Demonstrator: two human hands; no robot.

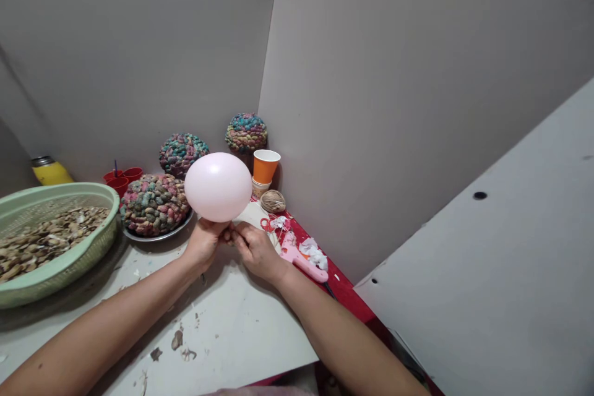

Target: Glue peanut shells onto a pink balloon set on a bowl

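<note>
A pale pink inflated balloon [218,187] stands upright above both hands, over the white board on the table. My left hand [206,244] is closed around the lower end of the balloon, just under its round body. Close beside it, my right hand [257,250] has its fingers pinched together at the balloon's neck, touching the left fingers. The neck itself is mostly hidden by the fingers.
A green basket [99,247] of shell-like pieces is at left. Multicoloured textured balls [155,205] stand behind, one on a metal plate. An orange cup [266,167], twine [273,200], red-handled scissors [265,223] and a pink glue gun [301,261] lie at right. Walls enclose the table.
</note>
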